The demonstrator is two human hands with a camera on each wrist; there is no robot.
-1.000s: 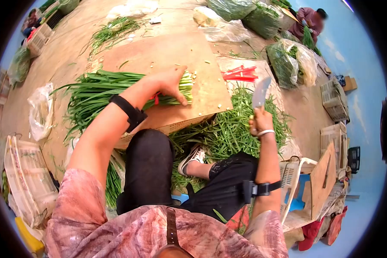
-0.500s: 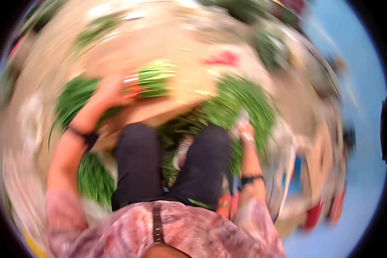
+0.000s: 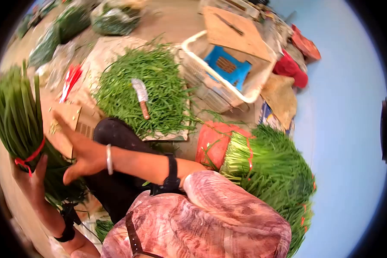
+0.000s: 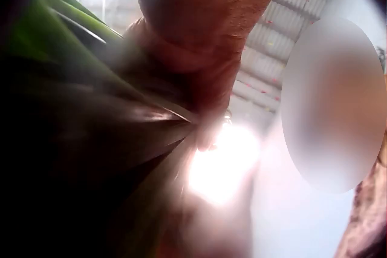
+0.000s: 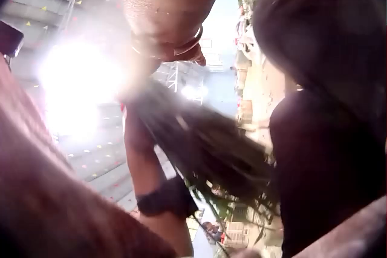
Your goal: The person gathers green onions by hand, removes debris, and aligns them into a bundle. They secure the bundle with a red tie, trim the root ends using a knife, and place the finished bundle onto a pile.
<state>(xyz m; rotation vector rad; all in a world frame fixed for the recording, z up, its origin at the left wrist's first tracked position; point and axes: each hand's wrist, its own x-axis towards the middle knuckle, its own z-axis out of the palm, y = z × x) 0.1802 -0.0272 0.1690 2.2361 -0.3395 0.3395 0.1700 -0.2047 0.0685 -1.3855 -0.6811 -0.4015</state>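
At the far left of the head view, a bunch of long green chives [image 3: 15, 116] stands on end, bound by a red tie [image 3: 32, 155]. My left hand [image 3: 32, 180] grips it just below the tie. Close beside it my right hand [image 3: 84, 152] reaches across with fingers spread, holding nothing. A wooden-handled cleaver [image 3: 141, 96] lies on a heap of loose green leaves [image 3: 159, 73]. In the left wrist view, my left hand [image 4: 199, 82] presses against dark, blurred leaves. The right wrist view shows the bunch [image 5: 205, 137] hanging beneath my right hand [image 5: 163, 46].
Tied bunches of greens [image 3: 271, 159] lie at my right beside a red bag [image 3: 210, 142]. A white basket [image 3: 215, 77] carries a board [image 3: 236, 32] and a blue plastic piece. Red ties [image 3: 72, 79] lie near the wooden cutting board [image 3: 62, 133]. Plastic bags of greens [image 3: 116, 19] stand behind.
The right hand has let go of the cleaver, now on the leaf heap, and moved left to the bunch. The left hand has lifted the bunch off the board. The head view has swung right.
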